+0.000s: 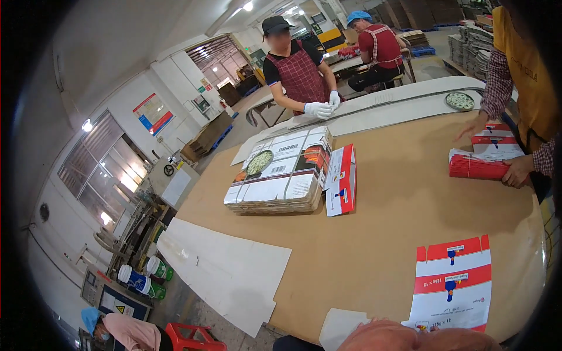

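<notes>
Neither hand shows its grip: only salmon-coloured sleeves (380, 336) enter at the lower edge, and I cannot tell whether the fingers are spread or closed. Just beyond the sleeves, a red-and-white carton blank (453, 286) lies flat and unfolded on the brown table (398, 222), its near edge touching or just short of them. A small white sheet (342, 327) sits just left. Farther ahead and left rest a strapped bundle of flattened cartons (278, 172) and a folded red-and-white carton (341, 178) touching it. The blank looks laid out but not yet folded; taking it up calls for fingers on its near edge.
</notes>
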`<state>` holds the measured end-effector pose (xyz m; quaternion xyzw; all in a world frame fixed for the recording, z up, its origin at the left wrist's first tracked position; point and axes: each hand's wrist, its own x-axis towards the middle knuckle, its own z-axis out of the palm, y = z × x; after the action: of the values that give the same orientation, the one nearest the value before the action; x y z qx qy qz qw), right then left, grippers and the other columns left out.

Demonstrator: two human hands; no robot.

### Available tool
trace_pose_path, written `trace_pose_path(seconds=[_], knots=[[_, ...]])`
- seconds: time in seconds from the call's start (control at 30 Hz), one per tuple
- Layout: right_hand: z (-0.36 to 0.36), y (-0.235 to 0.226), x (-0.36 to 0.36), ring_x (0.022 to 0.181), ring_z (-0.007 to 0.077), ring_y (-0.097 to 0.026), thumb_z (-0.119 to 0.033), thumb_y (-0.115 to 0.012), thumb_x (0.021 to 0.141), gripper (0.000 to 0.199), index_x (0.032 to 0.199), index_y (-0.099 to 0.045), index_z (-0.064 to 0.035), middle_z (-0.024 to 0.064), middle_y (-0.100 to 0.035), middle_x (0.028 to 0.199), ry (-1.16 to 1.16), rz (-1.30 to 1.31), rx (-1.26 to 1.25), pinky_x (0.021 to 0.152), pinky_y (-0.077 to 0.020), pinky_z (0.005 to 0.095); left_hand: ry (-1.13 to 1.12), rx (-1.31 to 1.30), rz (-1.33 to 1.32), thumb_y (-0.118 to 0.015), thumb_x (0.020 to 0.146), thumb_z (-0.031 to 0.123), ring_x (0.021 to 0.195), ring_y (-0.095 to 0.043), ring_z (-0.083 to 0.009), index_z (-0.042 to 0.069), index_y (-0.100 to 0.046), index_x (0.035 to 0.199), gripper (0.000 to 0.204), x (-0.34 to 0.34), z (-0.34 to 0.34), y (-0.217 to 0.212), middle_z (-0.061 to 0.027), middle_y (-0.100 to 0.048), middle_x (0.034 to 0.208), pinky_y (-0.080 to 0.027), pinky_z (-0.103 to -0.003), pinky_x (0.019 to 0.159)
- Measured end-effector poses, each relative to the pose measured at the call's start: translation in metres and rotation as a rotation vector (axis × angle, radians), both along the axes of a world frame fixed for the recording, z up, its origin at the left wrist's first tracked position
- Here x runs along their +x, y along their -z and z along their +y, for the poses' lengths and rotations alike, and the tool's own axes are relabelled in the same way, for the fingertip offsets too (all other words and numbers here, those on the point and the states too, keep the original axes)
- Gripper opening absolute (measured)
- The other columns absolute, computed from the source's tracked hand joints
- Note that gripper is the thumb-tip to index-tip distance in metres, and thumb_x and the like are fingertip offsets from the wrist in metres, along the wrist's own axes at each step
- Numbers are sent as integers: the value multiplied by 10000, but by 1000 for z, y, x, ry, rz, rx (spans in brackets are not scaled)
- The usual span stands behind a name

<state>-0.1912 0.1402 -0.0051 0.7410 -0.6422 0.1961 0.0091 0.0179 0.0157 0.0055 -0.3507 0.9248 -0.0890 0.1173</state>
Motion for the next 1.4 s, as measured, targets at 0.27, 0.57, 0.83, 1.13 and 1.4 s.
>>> trace_pose_path(seconds=[0.27,0.57,0.83,1.13,1.4], knots=[[-2,-3,2,1369,308,-381,-351,-456,935,497,1390,-467,-152,89,-435,1468,24,110,-69,1073,-309,543,66,-133,53,-436,961,394,1313,-469,-234,182,-520,1332,435,14,1,36,-29,-480,1446,-269,-502,1091],[-15,-6,-5,1147,258,-558,-414,-472,934,391,1264,-538,-216,43,-546,1340,106,125,-115,955,-421,491,12,25,-19,-458,927,536,1336,-446,-219,165,-490,1393,596,-2,-1,4,-26,-486,1444,-257,-466,1106],[-2,34,-8,1320,256,-443,-402,-447,963,413,1329,-485,-216,41,-424,1479,30,350,-79,996,-388,517,49,69,256,-469,869,647,1367,-395,-255,117,-463,1412,758,7,-3,17,-67,-406,1498,-266,-484,1098],[-12,23,-7,1150,256,-584,-369,-526,929,406,1287,-524,-178,36,-597,1270,-1,479,-151,924,-455,513,62,-47,-27,-409,881,667,1348,-419,-269,115,-487,1395,759,9,-4,23,-61,-441,1474,-279,-504,1073],[1,-2,-18,1276,331,-466,-455,-606,804,482,1225,-592,-220,64,-558,1339,-113,377,7,1048,-266,646,57,-18,120,-410,893,656,1368,-394,-270,112,-461,1415,756,2,1,6,-56,-410,1498,-250,-525,1088]])
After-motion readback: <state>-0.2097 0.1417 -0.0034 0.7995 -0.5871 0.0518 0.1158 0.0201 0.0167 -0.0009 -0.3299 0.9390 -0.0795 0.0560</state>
